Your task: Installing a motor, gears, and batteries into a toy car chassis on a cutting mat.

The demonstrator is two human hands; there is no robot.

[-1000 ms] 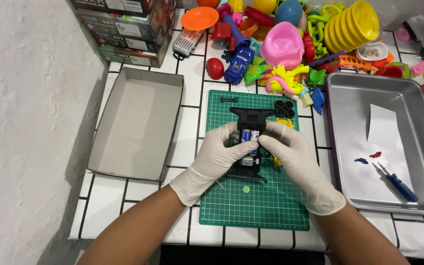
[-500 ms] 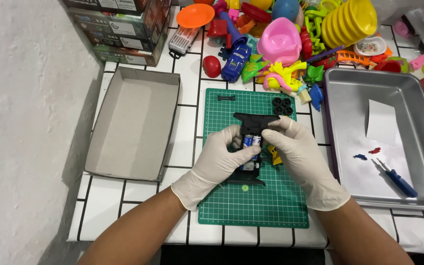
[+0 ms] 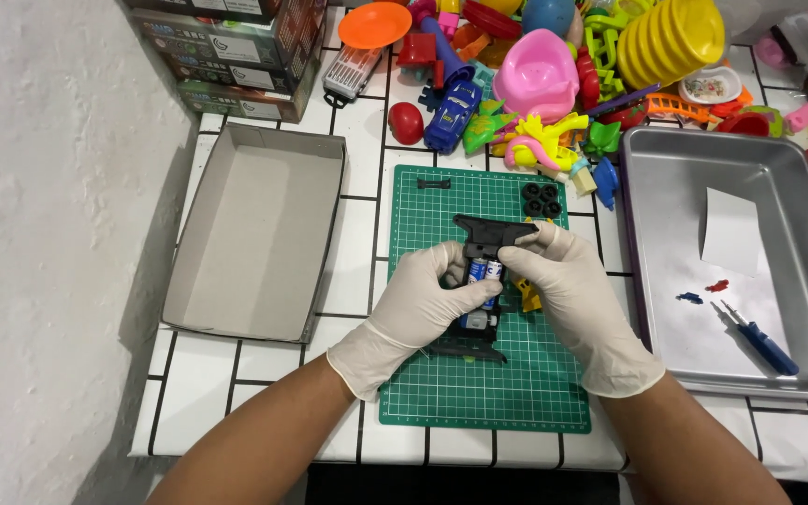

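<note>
My left hand (image 3: 423, 304) and right hand (image 3: 572, 299), both in pale gloves, met over the green cutting mat (image 3: 479, 411) on the white tiled table (image 3: 236, 393). Between them I pinched a black toy chassis (image 3: 479, 281) with two blue-and-white batteries (image 3: 484, 271) seated in it, my left fingers curled around its near side and my right fingers closed on its far end. A yellow piece (image 3: 527, 295) lay just beside my right palm. Farther on the mat sat four small black wheels (image 3: 542, 198). To my left stood an open cardboard box (image 3: 254, 234); to my right, a metal tray (image 3: 797, 178) held a blue screwdriver (image 3: 761, 342). Colourful plastic toys (image 3: 554, 84) were piled beyond.
</note>
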